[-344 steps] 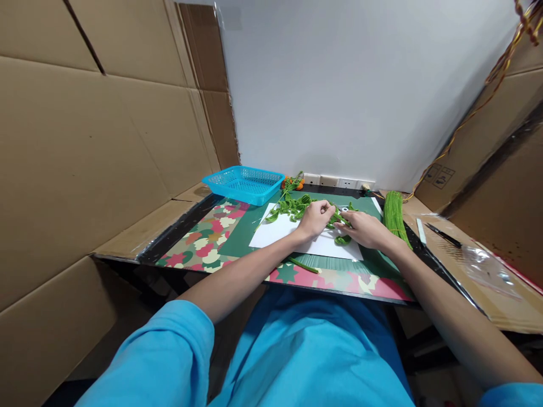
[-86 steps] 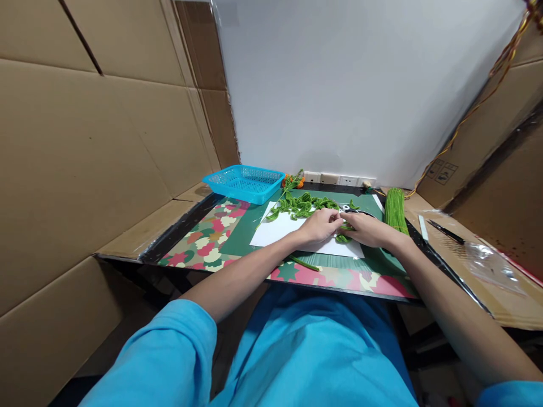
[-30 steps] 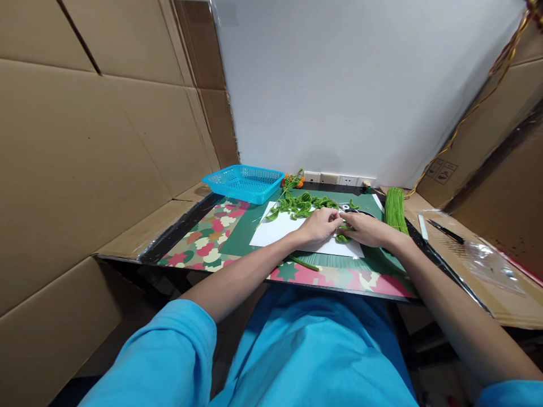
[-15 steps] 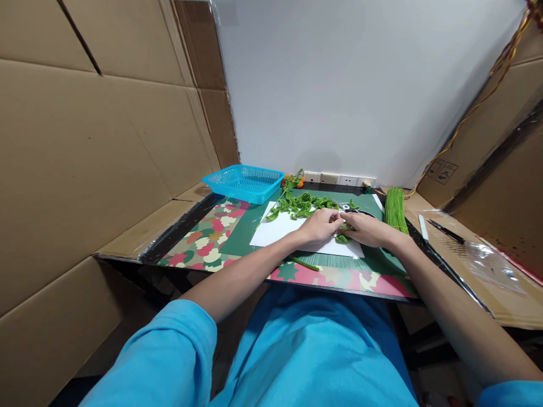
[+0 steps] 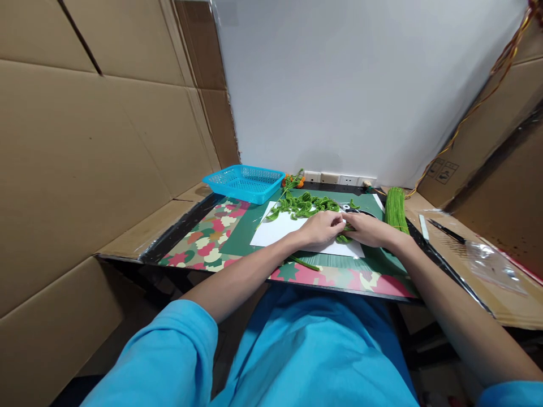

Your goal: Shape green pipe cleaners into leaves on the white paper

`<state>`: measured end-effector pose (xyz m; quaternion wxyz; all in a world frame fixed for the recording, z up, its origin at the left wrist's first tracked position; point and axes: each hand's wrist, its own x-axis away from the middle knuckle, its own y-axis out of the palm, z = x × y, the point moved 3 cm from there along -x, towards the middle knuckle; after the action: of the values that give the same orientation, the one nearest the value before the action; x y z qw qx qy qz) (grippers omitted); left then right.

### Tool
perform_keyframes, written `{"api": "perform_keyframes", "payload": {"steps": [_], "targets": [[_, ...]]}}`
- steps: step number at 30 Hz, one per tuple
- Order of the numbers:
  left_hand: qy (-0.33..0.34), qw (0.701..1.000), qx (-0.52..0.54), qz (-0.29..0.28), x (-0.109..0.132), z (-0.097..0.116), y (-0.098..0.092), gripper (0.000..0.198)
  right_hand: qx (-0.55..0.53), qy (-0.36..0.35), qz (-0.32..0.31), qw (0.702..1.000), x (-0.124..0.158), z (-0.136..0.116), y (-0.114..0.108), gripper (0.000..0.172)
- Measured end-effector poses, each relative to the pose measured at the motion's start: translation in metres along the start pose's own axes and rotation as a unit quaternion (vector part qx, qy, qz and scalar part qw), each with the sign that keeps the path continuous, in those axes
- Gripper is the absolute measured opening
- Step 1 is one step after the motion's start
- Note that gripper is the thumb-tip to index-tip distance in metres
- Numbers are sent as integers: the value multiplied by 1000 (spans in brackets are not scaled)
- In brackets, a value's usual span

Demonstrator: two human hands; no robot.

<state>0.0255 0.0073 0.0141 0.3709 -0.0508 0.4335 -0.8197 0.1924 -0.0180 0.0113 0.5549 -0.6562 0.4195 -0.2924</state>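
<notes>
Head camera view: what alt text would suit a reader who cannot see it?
Left hand and right hand pinch a green pipe cleaner over white paper. A bent pile lies behind, a straight bundle right, a blue basket left.

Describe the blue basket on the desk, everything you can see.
The blue basket is a shallow rectangular tray of bright turquoise plastic, with fine mesh walls and floor and a solid flared rim. It sits upright at the desk's far left, its near corner over the patterned mat. Orange-flowered stems lie just right of it.
</notes>
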Motion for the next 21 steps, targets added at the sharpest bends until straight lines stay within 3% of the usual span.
{"api": "perform_keyframes", "payload": {"steps": [9,21], "targets": [[-2,1000,-15,-7,1,3,-2,31,2,1,-2,1000,1,0,0,14],[6,1000,-18,-21,2,5,-1,28,-3,-8,0,1000,0,4,2,21]]}}
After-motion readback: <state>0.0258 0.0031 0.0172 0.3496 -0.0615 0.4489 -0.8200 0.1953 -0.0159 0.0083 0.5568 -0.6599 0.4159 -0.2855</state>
